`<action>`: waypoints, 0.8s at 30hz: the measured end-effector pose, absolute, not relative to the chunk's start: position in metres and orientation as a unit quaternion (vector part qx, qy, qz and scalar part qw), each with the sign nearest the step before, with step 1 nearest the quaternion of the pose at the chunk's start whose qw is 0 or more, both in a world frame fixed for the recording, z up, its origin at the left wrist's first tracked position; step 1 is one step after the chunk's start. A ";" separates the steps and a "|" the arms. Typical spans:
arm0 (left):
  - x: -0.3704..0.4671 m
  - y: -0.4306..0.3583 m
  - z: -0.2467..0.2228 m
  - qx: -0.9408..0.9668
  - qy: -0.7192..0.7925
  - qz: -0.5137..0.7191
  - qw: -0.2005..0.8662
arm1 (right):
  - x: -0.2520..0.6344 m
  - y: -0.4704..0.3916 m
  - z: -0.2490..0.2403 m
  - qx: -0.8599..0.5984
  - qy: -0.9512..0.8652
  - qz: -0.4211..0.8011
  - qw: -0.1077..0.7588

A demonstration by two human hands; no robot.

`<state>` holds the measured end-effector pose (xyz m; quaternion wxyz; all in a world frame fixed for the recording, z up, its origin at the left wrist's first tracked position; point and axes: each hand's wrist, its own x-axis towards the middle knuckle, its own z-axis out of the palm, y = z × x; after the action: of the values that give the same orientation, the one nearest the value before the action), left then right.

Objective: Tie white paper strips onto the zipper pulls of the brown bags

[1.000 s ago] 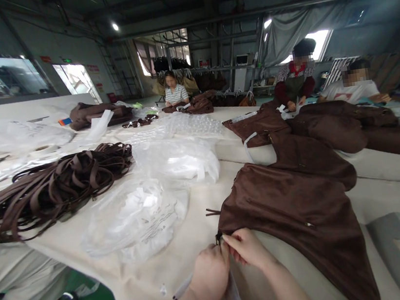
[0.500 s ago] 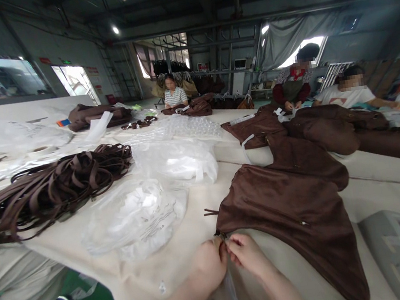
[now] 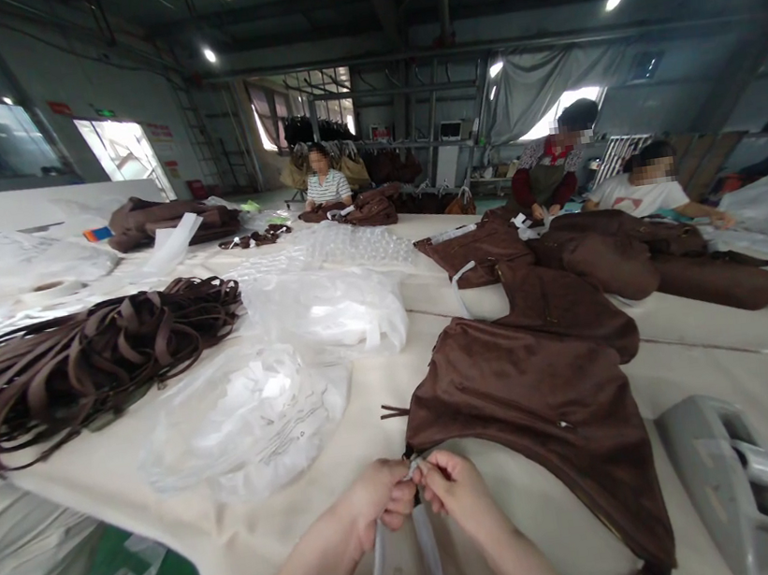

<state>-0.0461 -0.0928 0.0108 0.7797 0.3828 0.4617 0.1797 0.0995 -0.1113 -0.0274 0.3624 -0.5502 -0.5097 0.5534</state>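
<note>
At the near corner of a dark brown bag (image 3: 525, 391), both hands pinch a whitish soft strip (image 3: 428, 546). My left hand (image 3: 385, 495) has its fingers closed on one part of it, and my right hand (image 3: 450, 481) pinches it close by. Between the fingertips the strip looks twisted or knotted; two lengths hang down below. The bag lies flat on the table, with a zipper along its curved edge and thin cords (image 3: 395, 410) sticking out at its left. Exactly how the strip joins the bag's corner is hidden by my fingers.
Crumpled clear plastic bags (image 3: 247, 428) and a heap of brown straps (image 3: 96, 354) lie left on the cream-covered table (image 3: 384, 391). A grey tape dispenser (image 3: 719, 470) stands right. More brown bags (image 3: 578, 253) lie beyond. Three co-workers sit or stand around the table's far side.
My left hand has turned and shifted slightly left. The strip now shows between my fingertips, with two lengths hanging apart. The camera view has swung a little to the right.
</note>
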 end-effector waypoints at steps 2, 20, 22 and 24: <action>-0.052 -0.093 0.017 0.332 0.408 0.142 0.839 | 0.101 -0.113 -0.023 -0.565 -0.519 0.543 0.340; -0.082 -0.032 -0.029 0.641 0.607 0.306 0.357 | 0.214 -0.090 -0.015 -0.700 -0.666 -0.015 0.257; -0.084 -0.033 -0.033 0.632 0.601 0.319 0.371 | 0.227 -0.081 0.013 -0.695 -0.639 0.010 0.329; -0.086 -0.033 -0.036 0.613 0.598 0.335 0.393 | 0.245 -0.071 0.048 -0.702 -0.573 0.007 0.422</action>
<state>-0.0858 -0.0329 -0.0358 0.3932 0.6129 0.5979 0.3352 0.2455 -0.0709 0.0477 0.4220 -0.7022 -0.5734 0.0066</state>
